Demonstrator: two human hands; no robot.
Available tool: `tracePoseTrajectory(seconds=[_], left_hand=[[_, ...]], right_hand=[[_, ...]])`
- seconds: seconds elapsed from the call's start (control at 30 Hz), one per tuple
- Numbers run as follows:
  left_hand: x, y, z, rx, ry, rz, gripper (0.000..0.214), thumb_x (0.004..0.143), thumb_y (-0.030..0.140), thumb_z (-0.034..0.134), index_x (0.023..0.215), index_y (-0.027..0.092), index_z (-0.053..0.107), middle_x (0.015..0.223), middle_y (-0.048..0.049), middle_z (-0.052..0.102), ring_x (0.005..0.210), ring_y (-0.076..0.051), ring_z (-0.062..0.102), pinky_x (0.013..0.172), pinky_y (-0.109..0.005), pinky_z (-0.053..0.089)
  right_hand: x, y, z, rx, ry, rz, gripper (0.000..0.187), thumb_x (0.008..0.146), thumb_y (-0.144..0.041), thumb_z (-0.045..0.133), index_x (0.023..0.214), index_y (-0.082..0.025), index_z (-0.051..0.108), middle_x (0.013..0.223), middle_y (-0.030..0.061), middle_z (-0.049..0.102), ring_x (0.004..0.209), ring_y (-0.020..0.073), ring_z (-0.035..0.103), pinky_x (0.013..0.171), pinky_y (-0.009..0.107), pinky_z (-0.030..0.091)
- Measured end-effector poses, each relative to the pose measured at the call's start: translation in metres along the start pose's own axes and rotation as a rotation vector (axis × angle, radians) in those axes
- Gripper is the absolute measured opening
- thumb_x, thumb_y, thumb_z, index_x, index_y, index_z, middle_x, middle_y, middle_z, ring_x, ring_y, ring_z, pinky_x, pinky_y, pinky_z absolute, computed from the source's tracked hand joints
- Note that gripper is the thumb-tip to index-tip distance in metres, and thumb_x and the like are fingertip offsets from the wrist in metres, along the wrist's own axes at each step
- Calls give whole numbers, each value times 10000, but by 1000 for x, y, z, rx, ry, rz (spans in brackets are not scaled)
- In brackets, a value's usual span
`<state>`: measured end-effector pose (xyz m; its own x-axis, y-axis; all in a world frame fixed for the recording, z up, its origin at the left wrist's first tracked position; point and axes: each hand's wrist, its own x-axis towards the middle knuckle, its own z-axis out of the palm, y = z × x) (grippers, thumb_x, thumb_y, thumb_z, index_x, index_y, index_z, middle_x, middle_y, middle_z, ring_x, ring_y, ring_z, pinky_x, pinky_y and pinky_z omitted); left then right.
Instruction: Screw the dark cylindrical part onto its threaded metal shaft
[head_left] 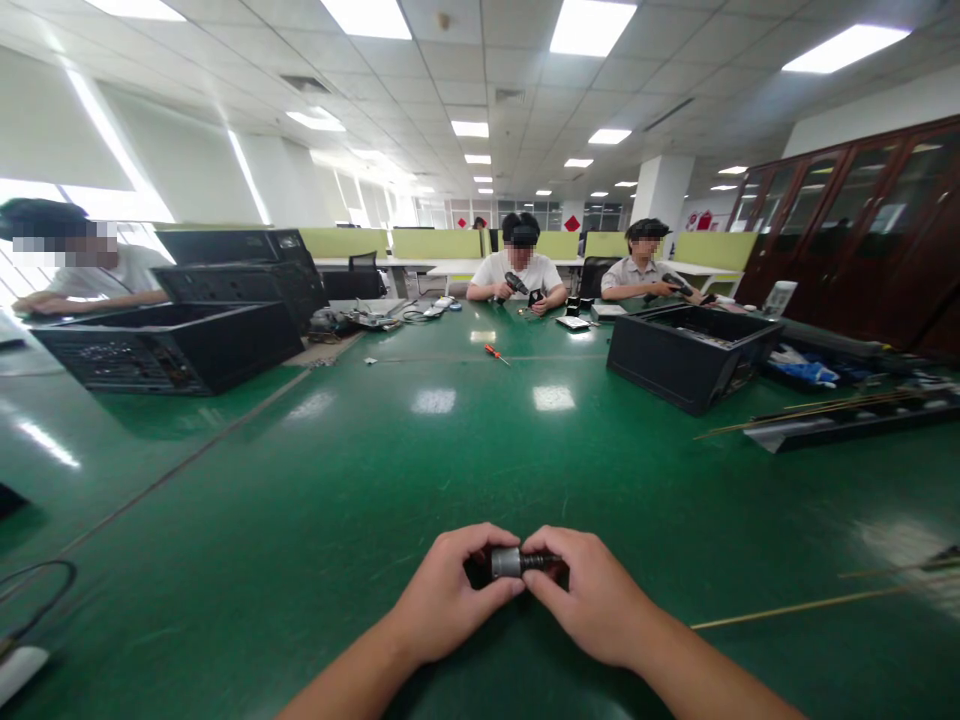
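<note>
A small metal part (pixel 507 562) lies between my two hands near the front of the green table (pixel 390 470). Its left end is a grey cylinder, and a darker ribbed shaft runs from it to the right. My left hand (pixel 448 592) grips the cylinder between thumb and fingers. On the other side, my right hand (pixel 592 598) pinches the ribbed shaft. The part is held about level, side on to me. Fingers cover both its ends, so I cannot tell its exact kind.
An orange screwdriver (pixel 495 353) lies mid-table. Black computer cases (pixel 180 345) stand at the left, with another black case (pixel 686 360) at the right. Thin rods (pixel 802 608) lie to the right, and a cable (pixel 52 565) to the left. Two co-workers across the table hold power drills (pixel 516 284); another sits left.
</note>
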<state>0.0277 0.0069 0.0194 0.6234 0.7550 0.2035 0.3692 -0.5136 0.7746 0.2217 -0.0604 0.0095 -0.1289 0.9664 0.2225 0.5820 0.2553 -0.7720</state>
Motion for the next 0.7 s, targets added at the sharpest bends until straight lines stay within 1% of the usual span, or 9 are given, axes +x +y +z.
tracePoseTrajectory(seconds=[0.1,0.23,0.33,0.7], left_hand=[[-1,-1,2,34,46,10,250,745,261,762,991,238,724,884,3,740,810,-193,661,748,-296,475],[-4,-1,5,48,84,42,255,755,286,747,997,212,716,875,-22,735,777,-199,654,724,-311,481],[-5,0,5,55,110,68,260,756,292,746,998,200,714,885,-38,734,788,-206,655,734,-323,488],[-5,-4,5,71,111,148,255,778,273,747,1022,212,700,874,-29,723,799,-195,664,739,-310,492]], right_hand=[[0,0,-1,-14,13,-5,124,868,-201,614,959,-242,688,880,-1,699,793,169,621,719,261,421],[0,-1,-3,-29,25,-16,120,873,-206,613,962,-238,688,881,1,706,786,169,628,712,261,423],[-1,-3,-4,-34,29,-33,114,877,-205,612,962,-235,682,891,0,710,795,168,635,720,260,425],[-1,-3,-6,-50,37,-57,96,885,-208,619,952,-235,682,892,-3,711,811,168,637,736,262,426]])
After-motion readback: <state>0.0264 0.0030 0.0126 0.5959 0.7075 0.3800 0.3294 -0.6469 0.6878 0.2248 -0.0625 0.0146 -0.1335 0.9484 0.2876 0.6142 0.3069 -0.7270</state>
